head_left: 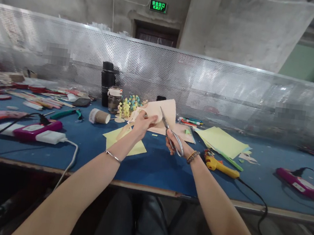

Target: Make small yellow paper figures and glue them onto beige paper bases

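My left hand (144, 123) grips a cream paper sheet (168, 105) by its left part, holding it up above the blue table (143, 173). In my right hand (172, 142) are metal scissors (165, 121), their blades pointing up and left against the sheet. Under my left forearm lies a yellow paper (137, 149) on the table. Behind my hands, another cream sheet (185, 133) lies flat with a small green scrap on it. Small yellow and teal paper flowers (128, 106) stand just left of the raised sheet.
A paper cup (99, 117), a black bottle (107, 84) and a glass jar (114, 99) stand left. Yellow-green sheets (223, 141) and a yellow glue gun (220, 166) lie right. Purple power strips (38, 129) with cables sit at both sides. A perforated metal screen (152, 68) runs behind.
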`<state>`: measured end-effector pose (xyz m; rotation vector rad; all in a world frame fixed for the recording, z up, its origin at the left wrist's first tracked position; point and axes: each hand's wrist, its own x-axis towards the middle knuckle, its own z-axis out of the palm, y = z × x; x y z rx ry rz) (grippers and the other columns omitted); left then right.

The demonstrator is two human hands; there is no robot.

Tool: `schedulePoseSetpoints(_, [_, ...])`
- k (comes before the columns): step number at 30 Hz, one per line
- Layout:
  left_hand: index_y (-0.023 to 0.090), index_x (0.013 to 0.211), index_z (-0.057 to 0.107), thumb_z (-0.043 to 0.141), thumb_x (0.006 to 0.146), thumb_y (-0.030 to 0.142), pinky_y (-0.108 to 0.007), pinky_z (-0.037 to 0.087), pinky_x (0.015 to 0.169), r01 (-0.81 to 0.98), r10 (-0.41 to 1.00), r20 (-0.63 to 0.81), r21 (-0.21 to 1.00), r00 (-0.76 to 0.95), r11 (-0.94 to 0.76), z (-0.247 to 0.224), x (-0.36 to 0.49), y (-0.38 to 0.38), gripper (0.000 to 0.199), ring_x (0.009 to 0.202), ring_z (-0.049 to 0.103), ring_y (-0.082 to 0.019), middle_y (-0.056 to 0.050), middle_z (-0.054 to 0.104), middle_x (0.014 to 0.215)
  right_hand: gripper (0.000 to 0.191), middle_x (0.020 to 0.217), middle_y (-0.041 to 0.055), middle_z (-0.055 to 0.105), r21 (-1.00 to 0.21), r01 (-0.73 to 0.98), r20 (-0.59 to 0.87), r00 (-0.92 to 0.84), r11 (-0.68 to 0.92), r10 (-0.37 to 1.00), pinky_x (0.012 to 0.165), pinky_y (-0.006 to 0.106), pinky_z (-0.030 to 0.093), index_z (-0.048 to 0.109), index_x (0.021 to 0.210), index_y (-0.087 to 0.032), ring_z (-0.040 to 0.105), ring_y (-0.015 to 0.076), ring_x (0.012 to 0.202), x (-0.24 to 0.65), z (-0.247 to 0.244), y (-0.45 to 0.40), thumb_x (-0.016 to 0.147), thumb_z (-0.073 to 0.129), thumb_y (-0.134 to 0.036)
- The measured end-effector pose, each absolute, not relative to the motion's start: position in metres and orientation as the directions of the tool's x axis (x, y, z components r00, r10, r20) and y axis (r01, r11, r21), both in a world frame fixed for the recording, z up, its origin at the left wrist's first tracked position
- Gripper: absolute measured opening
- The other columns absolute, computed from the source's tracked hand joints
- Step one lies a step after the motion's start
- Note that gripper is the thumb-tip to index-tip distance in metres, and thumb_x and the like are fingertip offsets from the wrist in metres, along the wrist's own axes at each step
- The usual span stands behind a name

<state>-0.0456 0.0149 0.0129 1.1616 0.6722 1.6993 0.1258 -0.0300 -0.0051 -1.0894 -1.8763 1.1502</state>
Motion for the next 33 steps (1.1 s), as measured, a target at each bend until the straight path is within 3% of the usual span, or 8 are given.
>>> schedulePoseSetpoints(26, [0.018,0.072,0.044,0.074,0.052,0.020,-0.036,0.053,0.068,-0.379,0.902,0.412,0.820,-0.132,-0.430,0.0146,-0.0455,0.0140,0.036,0.066,0.058,-0.013,0.004,0.055,0.067,0.054,0.046,-0.0070,0.035,-0.923,0.305,0.101,-0.400,0.236,0.911,0.033,0.018,0.038,0.037,0.063,-0.019,0.035,0.0052,0.033,0.1303,-0.0048,-0.0281,0.075,0.034,-0.072])
schedulePoseSetpoints(33, [0.018,0.080,0.049,0.073,0.054,0.021,-0.034,0.053,0.068,-0.370,0.892,0.434,0.814,-0.122,-0.447,0.0134,-0.0475,0.0145,0.036,0.073,0.059,-0.015,0.000,0.061,0.079,0.053,0.046,-0.0066,0.036,-0.912,0.339,0.090,-0.382,0.229,0.920,0.032,0.018,0.037,0.037,0.062,-0.019,0.035,0.0052,0.032,0.1314,-0.0019,-0.0302,0.076,0.035,-0.070])
